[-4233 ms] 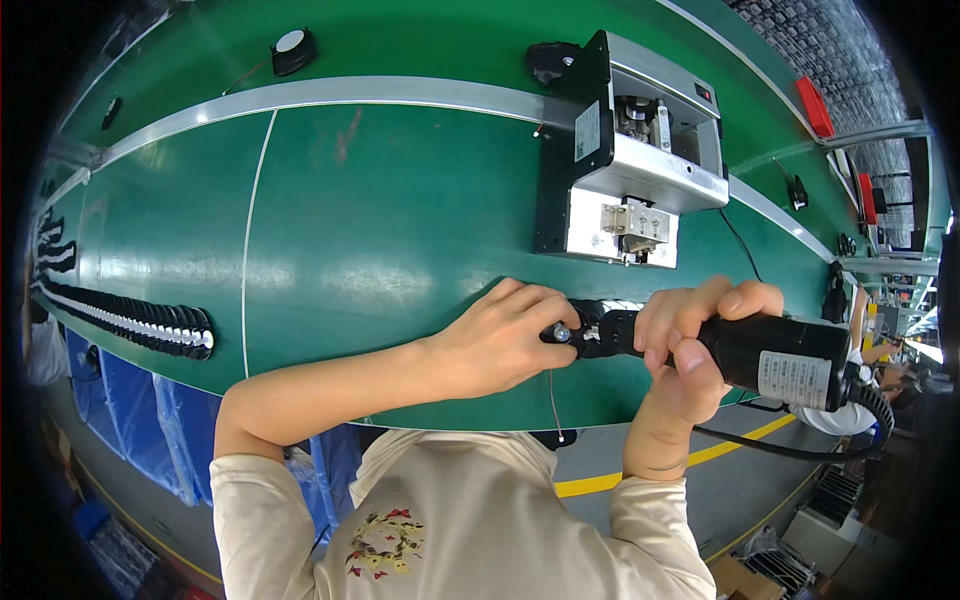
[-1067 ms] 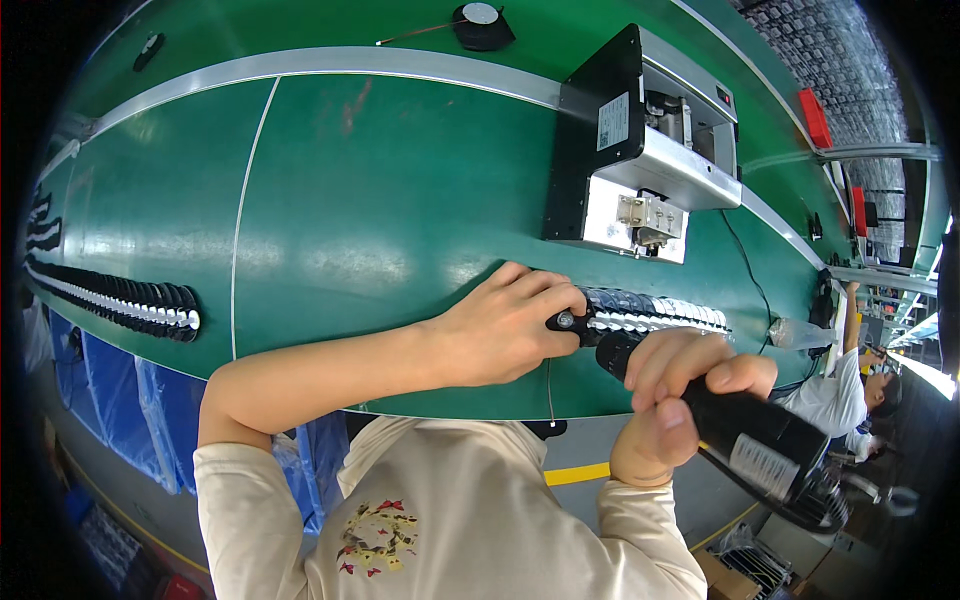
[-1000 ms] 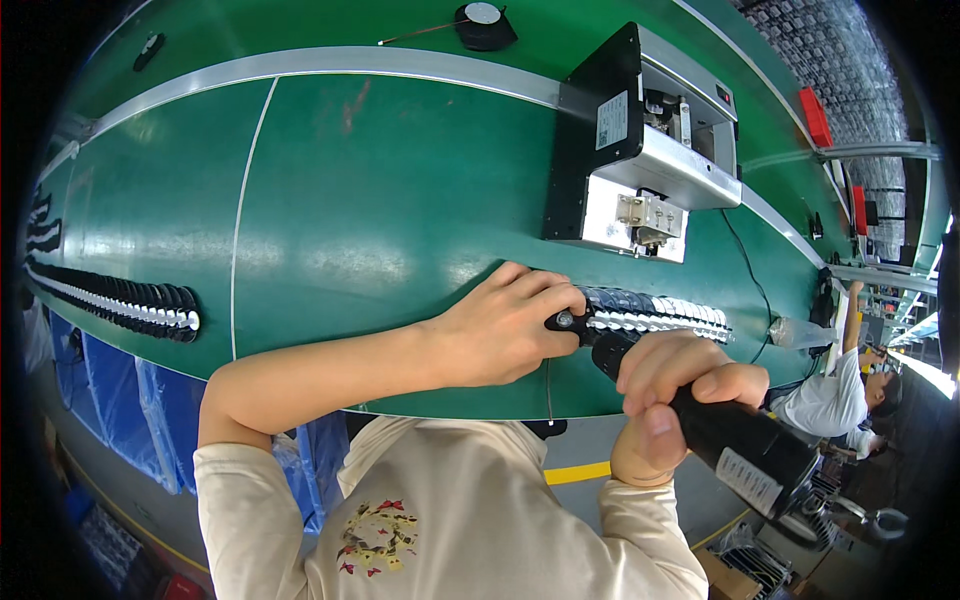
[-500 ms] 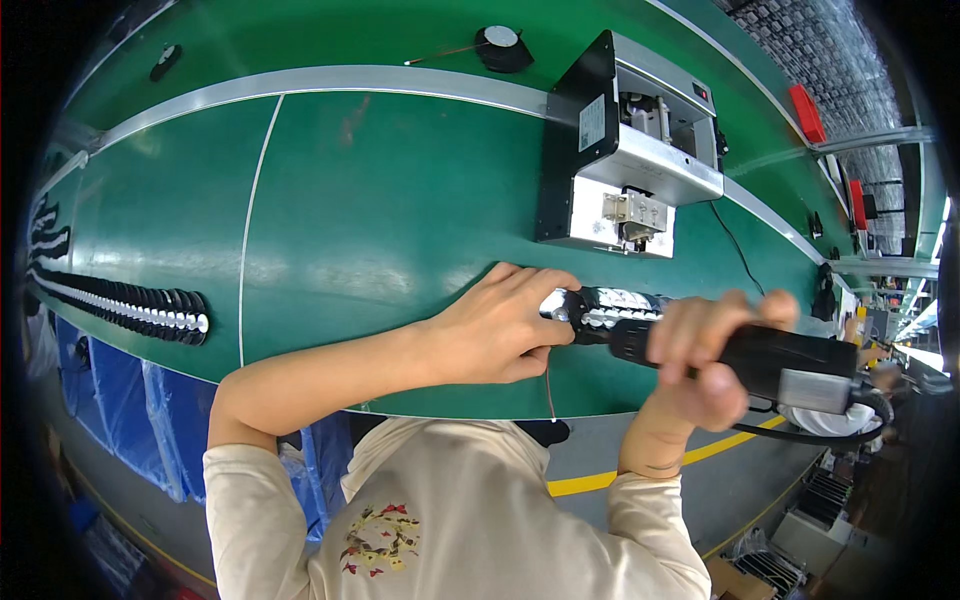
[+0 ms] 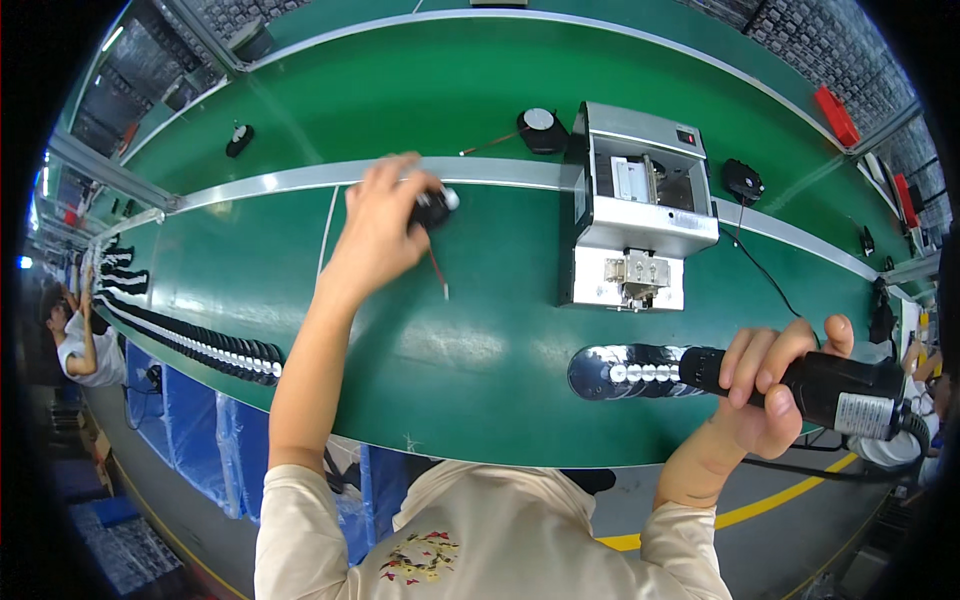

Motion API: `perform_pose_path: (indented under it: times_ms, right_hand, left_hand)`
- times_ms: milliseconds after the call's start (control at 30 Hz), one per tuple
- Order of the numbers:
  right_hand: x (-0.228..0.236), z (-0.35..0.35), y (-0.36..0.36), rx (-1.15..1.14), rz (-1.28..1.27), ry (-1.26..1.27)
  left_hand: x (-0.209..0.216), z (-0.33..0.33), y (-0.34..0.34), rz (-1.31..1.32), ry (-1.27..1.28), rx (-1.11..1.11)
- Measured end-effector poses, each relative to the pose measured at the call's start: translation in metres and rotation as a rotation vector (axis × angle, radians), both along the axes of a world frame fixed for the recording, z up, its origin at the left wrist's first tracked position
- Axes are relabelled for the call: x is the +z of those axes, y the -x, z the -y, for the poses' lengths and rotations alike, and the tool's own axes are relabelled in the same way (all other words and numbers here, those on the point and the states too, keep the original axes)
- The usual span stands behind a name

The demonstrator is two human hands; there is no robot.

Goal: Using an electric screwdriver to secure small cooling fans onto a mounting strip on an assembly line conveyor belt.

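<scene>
My left hand (image 5: 385, 225) is raised over the far middle of the bench, its fingers closed on a small black part (image 5: 432, 210) with a round silver end. A thin red wire (image 5: 438, 272) trails down from it to a small pale connector. My right hand (image 5: 770, 375) is wrapped round a black electric screwdriver (image 5: 840, 392), held tilted with its nose to the left. Close by the nose, a row of overlapping dark round parts with silver centres (image 5: 620, 373) lies on the green bench top (image 5: 450, 400). The screwdriver's tip cannot be made out against that row.
A silver-and-black screw feeder (image 5: 640, 215) stands behind the row. Black parts with wires rest on the back strip, one left of the feeder (image 5: 542, 130) and one right (image 5: 742, 180). A long row of black-and-silver parts (image 5: 190, 340) runs along the left. Another person (image 5: 88, 345) is far left.
My left hand has left the row of parts and moved far and left, now carrying the black part. My right hand still holds the screwdriver. The whole view has shifted.
</scene>
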State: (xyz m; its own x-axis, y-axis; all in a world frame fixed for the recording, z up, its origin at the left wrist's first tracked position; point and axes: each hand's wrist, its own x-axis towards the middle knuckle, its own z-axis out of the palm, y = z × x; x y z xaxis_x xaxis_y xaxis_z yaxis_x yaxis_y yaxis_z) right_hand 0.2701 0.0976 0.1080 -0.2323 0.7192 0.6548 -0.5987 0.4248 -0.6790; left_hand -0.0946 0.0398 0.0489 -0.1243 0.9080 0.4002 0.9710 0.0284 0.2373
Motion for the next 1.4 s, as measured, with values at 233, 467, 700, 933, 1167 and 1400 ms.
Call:
perform_pose_path:
  times_ms: [233,467,700,933,1167,1400]
  right_hand:
    - [-0.002,0.007,0.012,-0.133,0.022,0.074]
    - [-0.012,0.0,0.009,-0.089,0.039,0.056]
    - [-0.018,-0.001,0.013,-0.161,0.088,0.032]
    - [-0.006,-0.014,0.008,0.058,0.159,0.004]
    - [-0.006,-0.021,-0.013,0.074,0.296,0.006]
    - [-0.004,-0.021,-0.004,0.132,0.318,0.005]
  left_hand:
    - [-0.004,-0.098,0.002,0.278,-0.218,-0.216]
    - [-0.05,-0.22,-0.03,0.406,0.015,-0.432]
    - [-0.054,-0.232,-0.049,0.385,0.2,-0.37]
    - [-0.068,-0.238,-0.064,0.584,0.004,-0.336]
    - [-0.068,-0.243,-0.068,0.608,0.045,-0.369]
    - [-0.042,-0.239,-0.046,1.032,-0.33,-0.25]
